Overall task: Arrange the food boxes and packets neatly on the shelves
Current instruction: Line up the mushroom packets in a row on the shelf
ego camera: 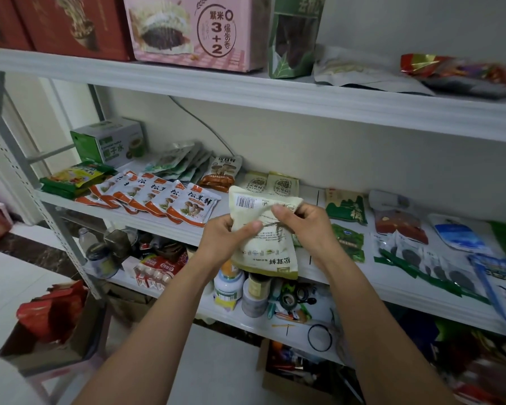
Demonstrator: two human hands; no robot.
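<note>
Left hand (pixel 225 238): grips the pale packet (pixel 265 252) at its left edge, thumb across the face.
Right hand (pixel 306 226): pinches the packet's upper right corner.
Pale packet: held upside down (print inverted) before the middle shelf (pixel 135 218).
Middle shelf: orange-white packets (pixel 193 206) overlap in a row, left.
Top shelf (pixel 246 89): pink box (pixel 193 30) stands upright.

Cream packet (pixel 265 238), olive base; pink box (pixel 193 30); white-orange pouches (pixel 193 207).

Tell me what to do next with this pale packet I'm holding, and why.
Probably turn the packet upright and set it beside the two matching packets on the middle shelf. The left hand and right hand grip it with its print upside down.
</note>
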